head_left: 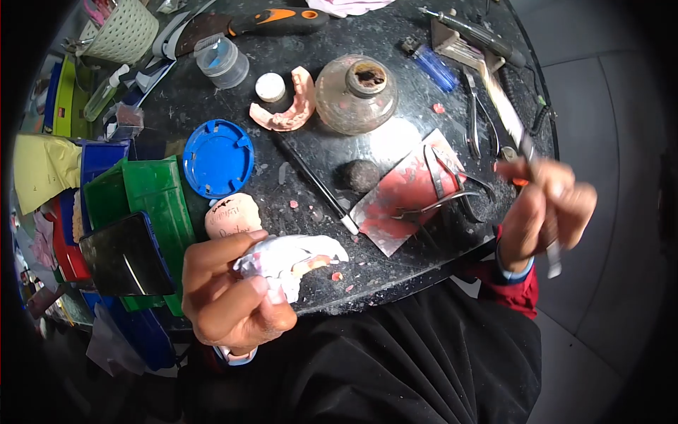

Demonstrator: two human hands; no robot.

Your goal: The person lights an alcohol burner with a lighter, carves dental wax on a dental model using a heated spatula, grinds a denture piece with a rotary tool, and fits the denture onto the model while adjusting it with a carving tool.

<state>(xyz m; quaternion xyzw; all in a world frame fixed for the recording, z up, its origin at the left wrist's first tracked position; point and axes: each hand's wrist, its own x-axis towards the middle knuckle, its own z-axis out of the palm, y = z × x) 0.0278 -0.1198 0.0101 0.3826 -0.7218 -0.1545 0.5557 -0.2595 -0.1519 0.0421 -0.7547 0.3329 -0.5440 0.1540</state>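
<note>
My left hand (236, 300) is closed around a white dental cast (293, 254) with a little pink wax on its side, held above the table's front edge. Out to the right, my right hand (547, 208) grips a wax knife (505, 109) partly smeared by motion. Its broad blade points up and away from me, and the other end sticks out below my fingers. A sheet of pink wax (381, 219) lies between my hands, with pliers (441, 201) on top. Just behind the left hand is a pinkish cast with handwriting (232, 217).
A glass spirit burner (357, 99) stands at the back beside a horseshoe-shaped cast (293, 106). A blue lid (219, 159), a black pen (311, 177) and a dark round lump (360, 175) lie nearby. Green bins (152, 198) and a phone (127, 254) crowd the left; a blue lighter (432, 67) is back right.
</note>
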